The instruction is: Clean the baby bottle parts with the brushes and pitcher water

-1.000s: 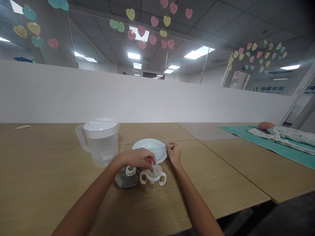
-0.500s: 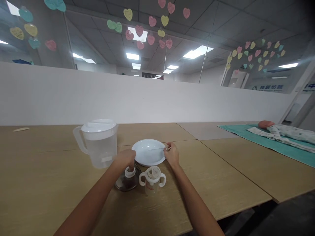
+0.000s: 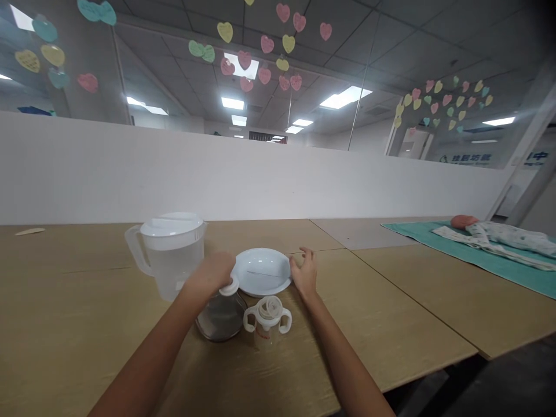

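Observation:
My left hand (image 3: pixel 212 272) is closed at the white-collared neck of a dark, see-through rounded flask (image 3: pixel 221 318); its fingers are blurred and partly hidden. In front of me, a white oval plate (image 3: pixel 262 287) holds a thin pale stick (image 3: pixel 263 274). At the plate's right rim is my right hand (image 3: pixel 305 275), with thumb and fingers apart and nothing between them. Whether it touches the rim I cannot tell. Between my forearms stands a clear baby cup (image 3: pixel 266 333) with two white handles and a coiled pale piece in its top.
A lidded translucent pitcher (image 3: pixel 167 266) stands left of the plate, its handle pointing left. A flat pale piece (image 3: pixel 30 231) lies at the far left. On the right, a green mat (image 3: pixel 417 234) bears a doll (image 3: pixel 499 231) in patterned clothes. A white wall (image 3: pixel 260 179) backs the table.
My right hand has let go of the thin stick, which now lies in the plate, and its fingers have opened. The flask's neck has risen and its body has changed tilt with my left hand.

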`<state>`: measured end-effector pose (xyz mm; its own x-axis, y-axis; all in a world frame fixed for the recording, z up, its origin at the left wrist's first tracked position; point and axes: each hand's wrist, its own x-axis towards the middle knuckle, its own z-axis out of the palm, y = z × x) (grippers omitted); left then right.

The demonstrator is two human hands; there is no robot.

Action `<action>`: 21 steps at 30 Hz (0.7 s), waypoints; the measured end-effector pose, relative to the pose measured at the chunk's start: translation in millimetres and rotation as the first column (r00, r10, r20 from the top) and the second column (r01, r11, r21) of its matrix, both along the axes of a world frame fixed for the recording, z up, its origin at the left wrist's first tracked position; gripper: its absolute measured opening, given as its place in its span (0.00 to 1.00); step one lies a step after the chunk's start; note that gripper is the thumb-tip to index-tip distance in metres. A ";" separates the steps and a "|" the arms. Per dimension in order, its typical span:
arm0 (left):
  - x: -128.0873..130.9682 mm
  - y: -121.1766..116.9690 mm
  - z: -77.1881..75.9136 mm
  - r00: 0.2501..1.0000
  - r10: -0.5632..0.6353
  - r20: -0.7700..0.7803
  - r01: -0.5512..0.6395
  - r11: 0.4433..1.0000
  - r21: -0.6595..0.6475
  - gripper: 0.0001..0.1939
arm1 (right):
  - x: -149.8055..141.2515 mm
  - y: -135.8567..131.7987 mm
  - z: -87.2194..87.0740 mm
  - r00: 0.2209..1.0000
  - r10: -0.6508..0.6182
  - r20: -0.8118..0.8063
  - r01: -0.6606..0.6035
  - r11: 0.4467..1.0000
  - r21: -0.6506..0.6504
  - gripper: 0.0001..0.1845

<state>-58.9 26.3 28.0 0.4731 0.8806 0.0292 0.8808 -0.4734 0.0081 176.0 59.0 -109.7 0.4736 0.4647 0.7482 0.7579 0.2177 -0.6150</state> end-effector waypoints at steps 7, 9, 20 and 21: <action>22.8 -17.5 14.2 0.987 -0.157 -0.019 0.155 0.929 0.337 0.15 | -17.5 -19.1 10.8 0.912 0.096 0.398 -0.188 0.962 0.199 0.21; 33.3 -14.5 4.1 0.971 -0.239 -0.001 0.226 0.912 0.342 0.15 | -21.0 -20.5 9.1 0.853 0.100 0.513 -0.239 0.947 0.214 0.26; 53.4 -4.3 -27.9 0.888 -0.458 -0.042 0.439 0.819 0.370 0.13 | -26.5 -21.1 9.5 0.826 0.105 0.553 -0.233 0.958 0.165 0.22; 53.9 -3.9 -28.8 0.873 -0.488 -0.016 0.460 0.812 0.360 0.12 | -25.4 -20.2 8.7 0.834 0.095 0.543 -0.223 0.959 0.175 0.20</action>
<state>-5.0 22.4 -0.8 0.8134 0.4748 0.3361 0.5497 -0.8164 -0.1771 150.6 38.9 -101.0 -0.0861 0.2906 0.9530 0.8936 0.4454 -0.0551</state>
